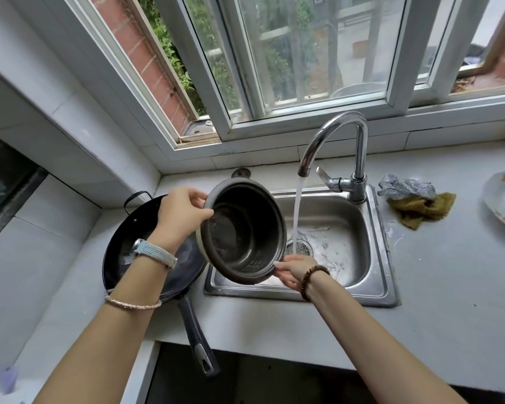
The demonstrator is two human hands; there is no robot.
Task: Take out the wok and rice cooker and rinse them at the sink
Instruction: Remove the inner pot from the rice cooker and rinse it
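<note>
1. Held by the left hand (184, 217) is the top rim of the rice cooker pot (242, 231), pinched between thumb and curled fingers.
2. Its low edge is gripped by the right hand (292, 271).
3. The pot is held tipped over the sink (382, 258), just beside water (296, 217) poured from the tap (359, 158).
4. The wok (120, 269) is laid on the counter (449, 272), left of the sink.
</note>
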